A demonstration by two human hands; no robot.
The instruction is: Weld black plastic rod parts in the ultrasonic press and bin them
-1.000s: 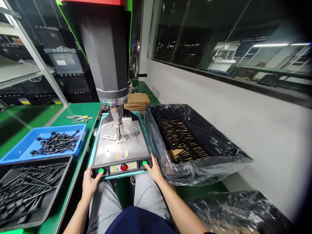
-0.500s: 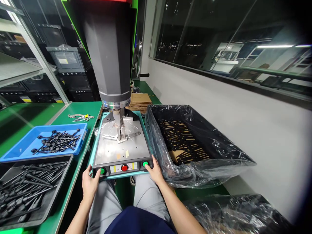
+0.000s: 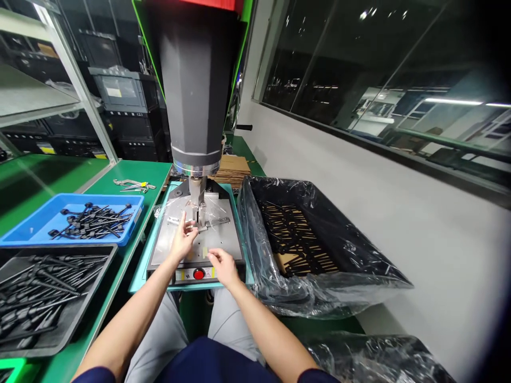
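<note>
Evidently we are busy at the small upright fixture, which stands on the metal plate right beneath the metal head of the dark grey machine. Our left hand is just in front of the fixture, its fingers loosely parted with the index pointing up; we see nothing held in them, and whether the tips touch the fixture we cannot tell. Our right hand is nearer the front edge, to the right of the red button, with thumb and fingers curled close together (anything small between them would be hidden from us).

We judge the step in hand to be loading or unloading at the fixture, though which of the two is unclear: a dark slit shows in it, but we cannot make out a part seated there. Slim black parts lie in the blue tray and the black tray on our left, and more are laid out on cardboard in the plastic-lined bin on our right.

As we see it, the next move calls for a light fingertip pinch in the narrow space under the head, the clear film around the fixture kept out of the way, and both hands well clear before the machine is worked.
</note>
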